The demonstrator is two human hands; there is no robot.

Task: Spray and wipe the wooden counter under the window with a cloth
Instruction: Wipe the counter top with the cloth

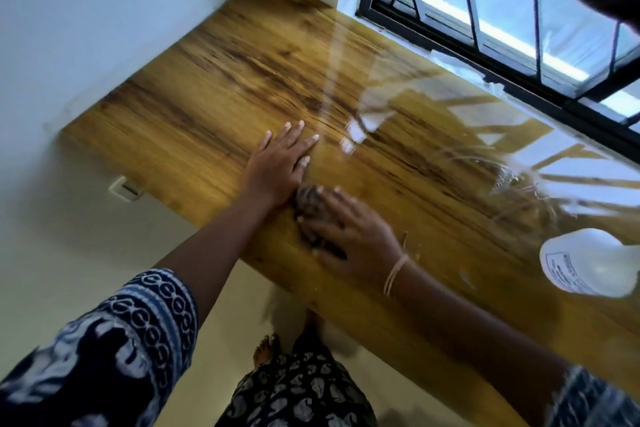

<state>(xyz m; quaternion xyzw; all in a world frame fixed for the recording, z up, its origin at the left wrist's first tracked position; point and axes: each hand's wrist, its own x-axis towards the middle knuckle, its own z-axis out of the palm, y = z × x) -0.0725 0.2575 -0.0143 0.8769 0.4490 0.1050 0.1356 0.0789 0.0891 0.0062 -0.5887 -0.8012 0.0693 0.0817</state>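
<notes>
The wooden counter (214, 87) runs under the window (502, 21), glossy with reflections on its right half. My left hand (277, 163) rests flat on the wood with straight fingers. Just right of it, near the front edge, my right hand (349, 229) presses a small dark striped cloth (308, 201) onto the counter; the hand is motion-blurred and covers most of the cloth. A white spray bottle (585, 263) lies on the counter at the right.
White walls close the counter at the left and far end. A wall socket (126, 189) sits below the counter's left edge. The window has black bars. My feet stand on the pale floor below the front edge.
</notes>
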